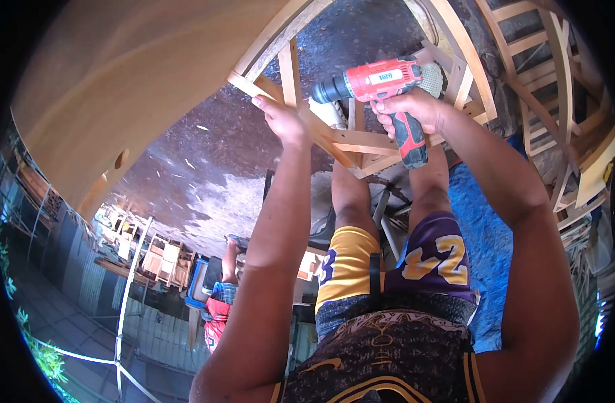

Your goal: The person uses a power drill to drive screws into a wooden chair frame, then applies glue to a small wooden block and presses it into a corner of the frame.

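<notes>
My right hand (415, 113) is wrapped around the grip of a red and black cordless drill (384, 79). The drill's black chuck points left, above the wooden frame; whether a bit sits in it I cannot make out. My left hand (281, 121) grips a rail of the light wooden frame (364, 141), near its left corner, with the fingers partly hidden. The frame has curved side pieces and straight rails joined at the corners, and lies across in front of my shins.
A large curved wooden panel (139, 74) fills the upper left. Slatted wooden frames (556, 74) stand at right. Blue sheeting (478, 255) lies beside my leg. Another person in a red top (216, 319) sits at lower left, near several small wooden pieces (167, 260). Wood scraps dot the dark floor (186, 158).
</notes>
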